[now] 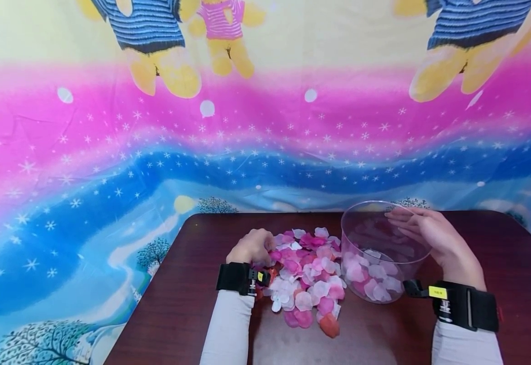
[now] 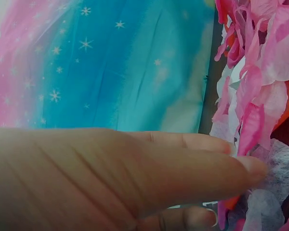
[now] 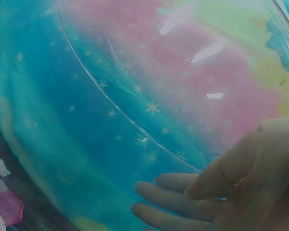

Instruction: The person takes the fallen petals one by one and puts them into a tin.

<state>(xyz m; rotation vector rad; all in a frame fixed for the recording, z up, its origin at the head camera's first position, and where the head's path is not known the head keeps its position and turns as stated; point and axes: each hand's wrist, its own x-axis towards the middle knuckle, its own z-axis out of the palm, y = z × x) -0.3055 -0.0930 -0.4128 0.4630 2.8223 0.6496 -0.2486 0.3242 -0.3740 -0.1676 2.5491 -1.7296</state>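
Observation:
A heap of fabric flower petals [image 1: 304, 274], pink, white and orange-red, lies in the middle of the table. My left hand [image 1: 252, 246] is at the heap's left edge. In the left wrist view, its thumb [image 2: 207, 175] and fingers stand apart with their tips against the petals; no petal is plainly pinched. A clear round plastic container [image 1: 375, 238] stands upright right of the heap, with pink and white petals at its bottom. At its far right rim, my right hand [image 1: 443, 241] holds it, long fingers fairly straight and thumb [image 3: 221, 171] bent over the rim.
The dark reddish-brown table [image 1: 179, 314] has a paler, shiny patch [image 1: 302, 350] at its front. A printed cloth [image 1: 256, 126] with snowflakes and bears hangs directly behind the table. Black straps with small cameras [image 1: 257, 277] sit on both wrists.

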